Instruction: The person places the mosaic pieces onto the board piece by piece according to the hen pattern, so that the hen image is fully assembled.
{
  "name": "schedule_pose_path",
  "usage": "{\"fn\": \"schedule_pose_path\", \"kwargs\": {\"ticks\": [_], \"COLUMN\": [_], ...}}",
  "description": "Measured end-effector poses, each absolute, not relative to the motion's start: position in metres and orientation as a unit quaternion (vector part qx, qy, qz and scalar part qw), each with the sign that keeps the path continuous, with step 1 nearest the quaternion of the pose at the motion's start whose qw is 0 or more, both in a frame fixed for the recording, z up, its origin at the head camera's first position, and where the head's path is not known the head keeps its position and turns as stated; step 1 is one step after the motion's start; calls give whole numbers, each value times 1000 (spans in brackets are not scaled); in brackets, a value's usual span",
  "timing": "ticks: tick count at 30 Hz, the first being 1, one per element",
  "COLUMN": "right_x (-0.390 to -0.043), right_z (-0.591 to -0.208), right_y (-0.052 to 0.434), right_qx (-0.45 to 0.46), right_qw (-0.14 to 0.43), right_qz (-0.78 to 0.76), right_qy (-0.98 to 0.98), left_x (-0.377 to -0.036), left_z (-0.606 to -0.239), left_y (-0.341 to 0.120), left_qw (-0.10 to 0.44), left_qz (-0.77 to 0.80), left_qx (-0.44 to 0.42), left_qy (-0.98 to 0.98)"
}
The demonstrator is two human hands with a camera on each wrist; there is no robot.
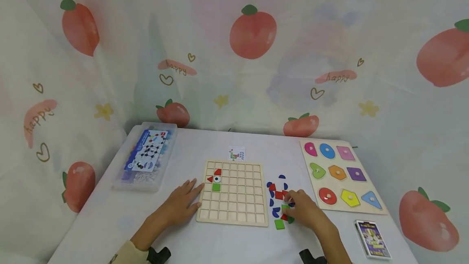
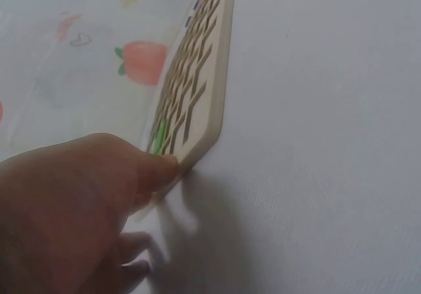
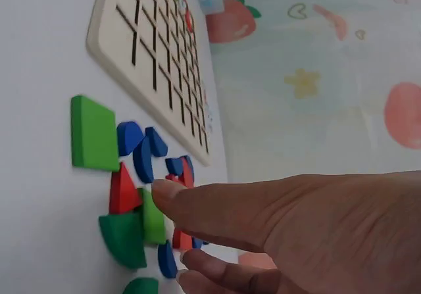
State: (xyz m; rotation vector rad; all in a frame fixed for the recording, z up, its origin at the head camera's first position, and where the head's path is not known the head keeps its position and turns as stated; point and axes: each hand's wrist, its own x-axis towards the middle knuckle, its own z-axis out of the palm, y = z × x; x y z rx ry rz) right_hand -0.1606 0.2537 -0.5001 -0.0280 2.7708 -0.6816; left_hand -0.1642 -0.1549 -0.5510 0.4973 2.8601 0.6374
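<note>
My left hand (image 1: 181, 203) lies beside the left edge of a wooden grid board (image 1: 234, 215), its fingers spread and touching the side. The left wrist view has the thumb (image 2: 158, 170) on the board's corner edge. On the board sit a red quarter piece (image 1: 218, 172), a red triangle (image 1: 210, 179), an eye tile (image 1: 217, 179) and a green square (image 1: 216, 188). My right hand (image 1: 303, 210) is over the loose pieces right of the board. Its thumb and fingertips are apart, close around a green square piece (image 3: 154, 216) among red and blue shapes.
A picture card (image 1: 236, 153) lies behind the board. A clear plastic box (image 1: 146, 154) with a blue label stands at the back left. A shape puzzle board (image 1: 318, 180) lies at the right, with a card deck (image 1: 373, 239) in front. Another green square (image 1: 279, 224) lies near the board's front corner.
</note>
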Motion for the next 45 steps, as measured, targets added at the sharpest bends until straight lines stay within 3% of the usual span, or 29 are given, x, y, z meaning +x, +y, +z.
{"fn": "schedule_pose_path", "kwargs": {"ticks": [13,37,45], "right_x": [-166,-162,-165], "right_z": [-523,-534,-525], "right_y": [251,243,228], "right_qx": [-33,-10,-20], "right_qw": [44,68,42], "right_qz": [-176,-234,-247], "right_qy": [983,970,968], "left_x": [-166,-166,-166], "left_z": [-552,-551,-552], "left_y": [-156,-157,-158], "left_qw": [92,89,84], "left_qz": [219,216,212], "left_qx": [165,175,179], "left_qy": [957,956,957]}}
